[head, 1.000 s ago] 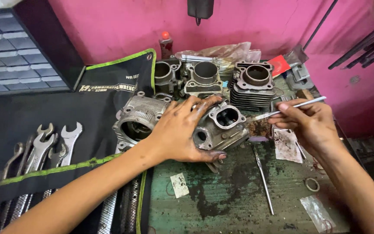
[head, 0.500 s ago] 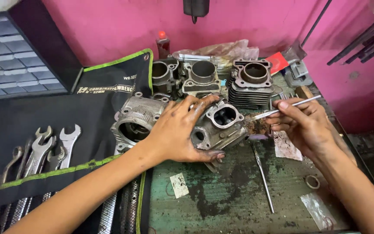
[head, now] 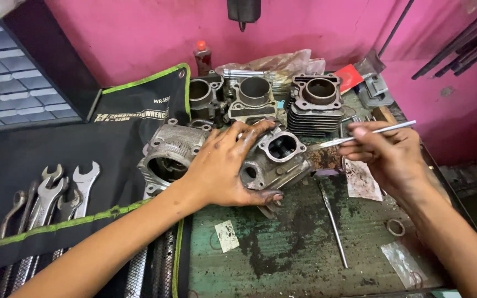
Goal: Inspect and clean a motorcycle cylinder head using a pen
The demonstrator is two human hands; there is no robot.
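Left hand (head: 224,165) grips the cylinder head (head: 274,160) mid-bench, cylinders (head: 282,102) crowding behind | right hand (head: 390,154) pinches a thin scraper (head: 360,135), tip at the head's right edge | bare bench (head: 293,248) open in front, rod (head: 332,221) lying there | scraper now flatter than half a second ago.

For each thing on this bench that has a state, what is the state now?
Left hand: grip closed on the cylinder head.
Right hand: grip holding a thin metal tool.
Cylinder head: lying on the bench, port facing up.
Wrench roll: unrolled, wrenches in pockets.
Small bottle: upright, capped.
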